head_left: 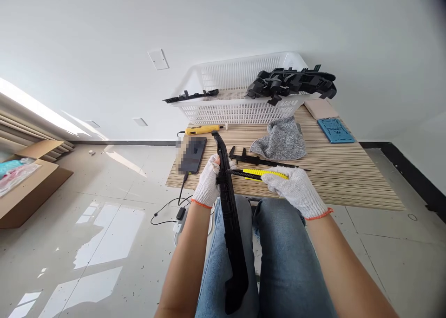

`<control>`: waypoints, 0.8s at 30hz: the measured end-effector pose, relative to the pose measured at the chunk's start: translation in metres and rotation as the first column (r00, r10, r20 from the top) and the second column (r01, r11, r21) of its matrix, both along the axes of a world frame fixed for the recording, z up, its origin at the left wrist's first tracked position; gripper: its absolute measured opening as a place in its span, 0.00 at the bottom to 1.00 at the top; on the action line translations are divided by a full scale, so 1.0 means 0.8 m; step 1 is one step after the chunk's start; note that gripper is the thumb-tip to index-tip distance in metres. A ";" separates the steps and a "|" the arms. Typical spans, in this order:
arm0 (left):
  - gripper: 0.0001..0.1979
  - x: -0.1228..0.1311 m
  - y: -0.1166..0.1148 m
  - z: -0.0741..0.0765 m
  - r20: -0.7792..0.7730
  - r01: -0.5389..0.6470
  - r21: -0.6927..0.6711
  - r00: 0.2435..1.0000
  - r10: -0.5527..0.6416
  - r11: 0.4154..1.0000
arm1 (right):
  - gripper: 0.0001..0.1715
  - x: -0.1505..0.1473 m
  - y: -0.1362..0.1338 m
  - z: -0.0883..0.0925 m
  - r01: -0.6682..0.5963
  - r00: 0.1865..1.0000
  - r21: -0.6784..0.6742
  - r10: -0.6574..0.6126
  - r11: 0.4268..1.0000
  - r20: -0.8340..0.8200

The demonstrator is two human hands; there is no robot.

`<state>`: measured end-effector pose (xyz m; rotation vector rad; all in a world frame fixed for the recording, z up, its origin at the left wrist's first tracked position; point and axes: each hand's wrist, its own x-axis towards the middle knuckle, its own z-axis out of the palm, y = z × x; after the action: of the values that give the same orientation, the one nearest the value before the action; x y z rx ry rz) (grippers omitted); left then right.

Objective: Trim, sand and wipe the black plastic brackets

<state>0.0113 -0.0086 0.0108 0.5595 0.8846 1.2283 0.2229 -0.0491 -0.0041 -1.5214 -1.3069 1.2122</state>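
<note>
My left hand, in a white knitted glove, is closed around a long black plastic trim part. The part stands lengthwise over my lap, its upper end above the table edge and its wide lower end by my thighs. In my gloved right hand is a yellow and black utility knife. Its tip points left and meets the part's edge close to my left fingers; whether it presses in I cannot tell. Behind the knife lies a black caliper on the table.
A white plastic basket with black plastic parts stands at the back of the table. Around it lie a grey cloth, a yellow power tool, a dark phone and a blue box. A cable hangs down left.
</note>
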 end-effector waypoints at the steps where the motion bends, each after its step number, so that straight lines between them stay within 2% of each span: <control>1: 0.18 -0.001 0.001 -0.002 0.005 0.014 0.025 1.000 -0.014 1.000 | 0.28 -0.001 0.000 0.001 0.008 1.000 0.001 -0.008 1.000 -0.001; 8: 0.20 -0.005 0.003 -0.012 -0.055 0.039 0.048 0.998 -0.036 0.998 | 0.30 -0.003 -0.002 0.005 0.149 0.989 -0.006 -0.149 0.989 -0.024; 15: 0.25 -0.005 -0.002 -0.007 -0.009 0.024 0.047 1.000 -0.023 0.999 | 0.28 -0.001 -0.002 -0.001 0.014 1.000 -0.007 -0.014 1.000 -0.016; 24: 0.17 -0.006 0.004 -0.014 -0.067 -0.005 0.006 0.998 0.005 1.000 | 0.31 -0.001 -0.002 -0.001 0.043 0.999 -0.001 -0.043 0.999 -0.004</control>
<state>0.0068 -0.0052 -0.0008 0.6064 0.9395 1.2232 0.2219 -0.0506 -0.0047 -1.5393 -1.2643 1.1888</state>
